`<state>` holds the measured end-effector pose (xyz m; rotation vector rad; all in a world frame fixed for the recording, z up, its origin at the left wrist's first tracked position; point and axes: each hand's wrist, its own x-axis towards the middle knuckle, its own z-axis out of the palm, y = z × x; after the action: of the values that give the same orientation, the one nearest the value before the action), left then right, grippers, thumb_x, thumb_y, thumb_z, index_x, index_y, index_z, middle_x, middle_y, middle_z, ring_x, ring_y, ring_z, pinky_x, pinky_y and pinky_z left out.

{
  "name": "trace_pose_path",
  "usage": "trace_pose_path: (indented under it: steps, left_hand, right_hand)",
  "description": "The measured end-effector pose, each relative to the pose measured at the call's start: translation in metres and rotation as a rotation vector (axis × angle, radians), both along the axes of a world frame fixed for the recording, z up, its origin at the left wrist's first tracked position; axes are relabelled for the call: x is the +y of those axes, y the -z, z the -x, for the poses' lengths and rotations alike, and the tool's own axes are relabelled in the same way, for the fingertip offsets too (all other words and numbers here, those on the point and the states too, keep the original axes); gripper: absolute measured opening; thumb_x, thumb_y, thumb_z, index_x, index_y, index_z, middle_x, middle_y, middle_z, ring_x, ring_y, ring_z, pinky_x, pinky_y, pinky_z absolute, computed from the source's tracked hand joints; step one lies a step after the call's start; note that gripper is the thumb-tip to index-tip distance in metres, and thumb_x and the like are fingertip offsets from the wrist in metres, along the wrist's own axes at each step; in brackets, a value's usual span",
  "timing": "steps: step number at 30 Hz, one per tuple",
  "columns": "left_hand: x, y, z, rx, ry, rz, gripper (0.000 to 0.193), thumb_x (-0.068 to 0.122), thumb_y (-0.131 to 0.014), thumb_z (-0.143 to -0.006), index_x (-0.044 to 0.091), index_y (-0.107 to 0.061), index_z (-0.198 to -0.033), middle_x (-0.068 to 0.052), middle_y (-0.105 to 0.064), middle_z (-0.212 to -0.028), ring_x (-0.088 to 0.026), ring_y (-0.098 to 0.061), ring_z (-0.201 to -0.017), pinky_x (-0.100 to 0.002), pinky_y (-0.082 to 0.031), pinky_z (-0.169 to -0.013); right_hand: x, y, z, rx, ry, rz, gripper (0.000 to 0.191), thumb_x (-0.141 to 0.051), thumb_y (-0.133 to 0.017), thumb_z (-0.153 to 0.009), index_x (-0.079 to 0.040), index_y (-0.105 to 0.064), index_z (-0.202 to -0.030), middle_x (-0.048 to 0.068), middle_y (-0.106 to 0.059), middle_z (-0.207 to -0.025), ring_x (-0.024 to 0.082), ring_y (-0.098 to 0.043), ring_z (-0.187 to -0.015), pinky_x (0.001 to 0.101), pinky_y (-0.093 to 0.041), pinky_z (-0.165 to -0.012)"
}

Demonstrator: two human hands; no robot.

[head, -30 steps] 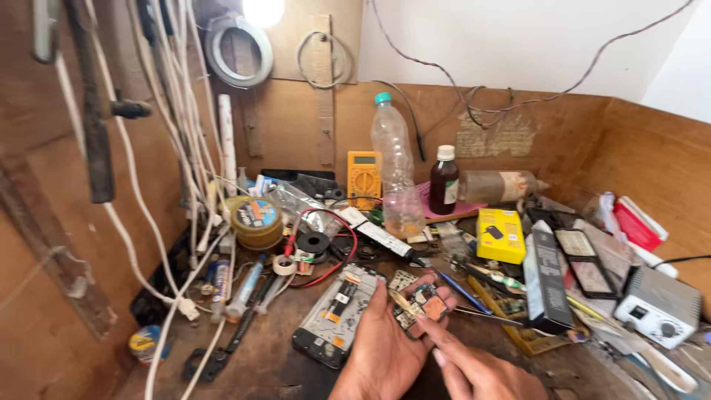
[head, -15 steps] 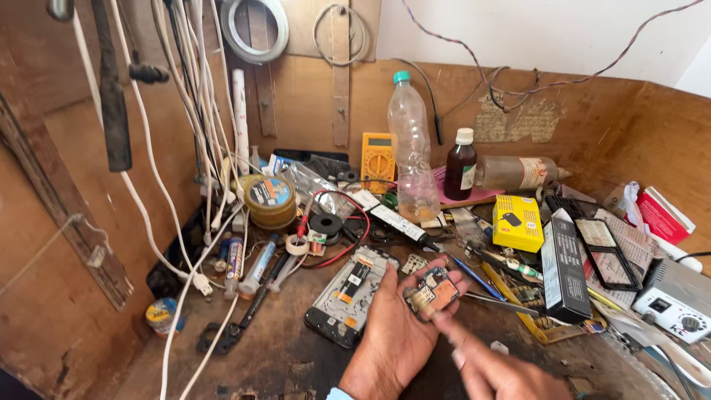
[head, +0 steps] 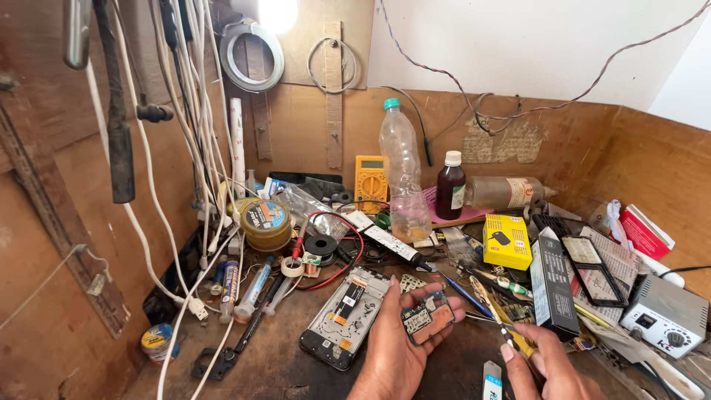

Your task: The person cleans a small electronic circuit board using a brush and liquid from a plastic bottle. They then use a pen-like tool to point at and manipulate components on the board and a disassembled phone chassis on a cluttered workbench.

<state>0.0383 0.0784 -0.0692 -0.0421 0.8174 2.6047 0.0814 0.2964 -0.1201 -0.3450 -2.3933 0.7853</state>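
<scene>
My left hand (head: 396, 348) is palm up over the bench and holds a small phone circuit board (head: 427, 317) between fingers and thumb. My right hand (head: 541, 363) sits to its right, pinching a thin yellow-handled tool (head: 498, 320) whose tip points up and left, a little apart from the board. An opened phone frame (head: 344, 317) with its insides showing lies on the bench just left of my left hand.
The wooden bench holds a clear plastic bottle (head: 404, 174), brown bottle (head: 449, 187), yellow multimeter (head: 371, 179), yellow box (head: 506, 241), black box (head: 553, 285), round tin (head: 265, 224), syringes (head: 252, 290) and a white power unit (head: 665, 317). White cables (head: 189, 133) hang at left.
The view has shifted and come closer. My right hand has drawn away to the right with the tool, which had been touching the board in my left hand.
</scene>
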Motion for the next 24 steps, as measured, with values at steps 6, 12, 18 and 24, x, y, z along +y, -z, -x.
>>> trace_pose_path:
  steps: [6,12,18,24]
  left_hand:
    - [0.005,0.013,0.008,0.063,-0.016,0.08,0.039,0.036,-0.046,-0.101,0.004,-0.058,-0.121,-0.018,-0.075,-0.109,-0.027,-0.073,-0.104,-0.04,-0.055,-0.097]
    - [0.019,0.045,0.024,0.137,-0.105,0.094,0.032,0.001,-0.062,-0.09,0.002,-0.058,-0.121,-0.017,-0.076,-0.111,-0.026,-0.076,-0.101,-0.041,-0.06,-0.088]
    - [0.016,0.055,0.033,0.12,-0.127,0.288,0.03,-0.001,-0.062,-0.093,-0.002,-0.069,-0.122,-0.016,-0.08,-0.103,-0.022,-0.079,-0.087,-0.034,-0.064,-0.074]
    - [0.014,0.046,0.027,0.116,-0.12,0.262,0.029,-0.002,-0.061,-0.093,-0.004,-0.071,-0.12,-0.018,-0.08,-0.098,-0.022,-0.079,-0.081,-0.035,-0.067,-0.073]
  right_hand:
    - [0.002,-0.022,0.016,-0.408,0.18,-0.253,0.034,-0.036,-0.065,-0.093,-0.025,-0.065,-0.125,0.006,-0.079,-0.114,0.027,-0.079,-0.103,0.042,-0.062,-0.093]
    - [-0.019,-0.055,0.023,-0.452,0.118,-0.47,0.042,-0.037,-0.06,-0.093,-0.027,-0.057,-0.133,0.007,-0.066,-0.126,0.033,-0.075,-0.105,0.0491,-0.059,-0.094]
    - [-0.027,-0.062,0.025,-0.5,0.159,-0.477,0.038,-0.043,-0.062,-0.093,-0.029,-0.06,-0.128,0.005,-0.063,-0.124,0.03,-0.071,-0.112,0.0459,-0.06,-0.095]
    - [-0.031,-0.064,0.018,0.074,0.07,-0.498,0.031,-0.047,-0.067,-0.089,-0.017,-0.074,-0.092,0.005,-0.072,-0.094,0.032,-0.067,-0.093,0.0464,-0.055,-0.086]
